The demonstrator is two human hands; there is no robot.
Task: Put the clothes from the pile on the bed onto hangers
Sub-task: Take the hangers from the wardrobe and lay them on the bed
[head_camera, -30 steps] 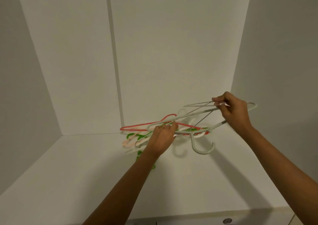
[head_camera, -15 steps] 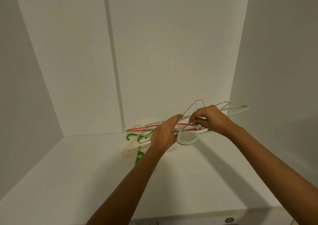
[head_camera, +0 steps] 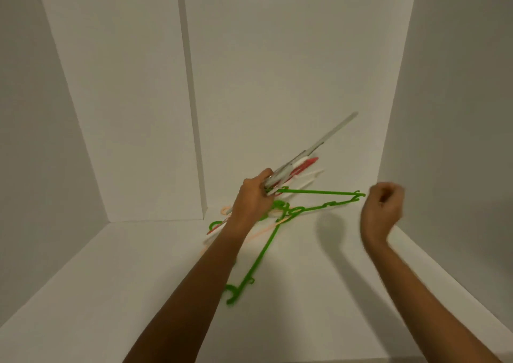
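The left grip [head_camera: 254,198] clutches hangers [head_camera: 308,164], the right grip [head_camera: 384,204] fisted.

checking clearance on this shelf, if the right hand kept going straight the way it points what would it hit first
Most likely the white back wall near its right corner. The tip of the green hanger lies just left of the right hand, so it might brush that first; depth is unclear.
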